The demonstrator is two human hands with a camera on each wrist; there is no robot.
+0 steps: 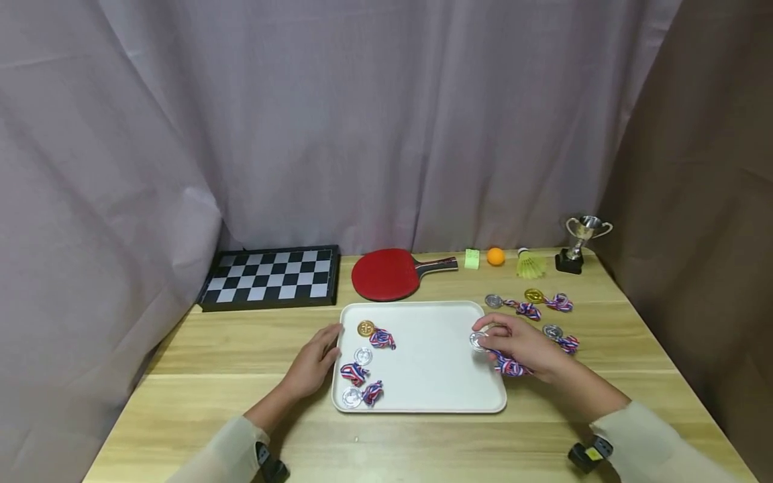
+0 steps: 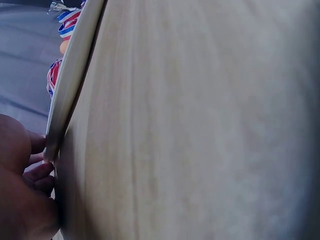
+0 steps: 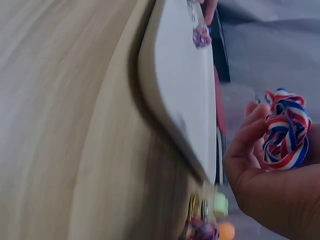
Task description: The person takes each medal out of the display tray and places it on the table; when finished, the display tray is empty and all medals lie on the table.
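Sleeves (image 1: 646, 439): nearest, could snag if an arm dips.
Left hand (image 1: 311, 362): fingers bent at the tray (image 1: 423, 411)'s left edge, can't tell if gripping; a shove could skid it.
Right hand (image 1: 519, 343): pinching a medal (image 1: 477, 342) over the tray's right rim; ribbon (image 1: 510, 366) might catch there tbh.
Loose medals (image 1: 552, 331): three near that hand, easily knocked.
Ball (image 1: 496, 256): way back, might roll if bumped.

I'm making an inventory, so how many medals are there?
7. On the tray: a gold medal, two silver medals. In the right hand: one silver medal. On the table, right of the tray: another gold medal, two more silver medals.
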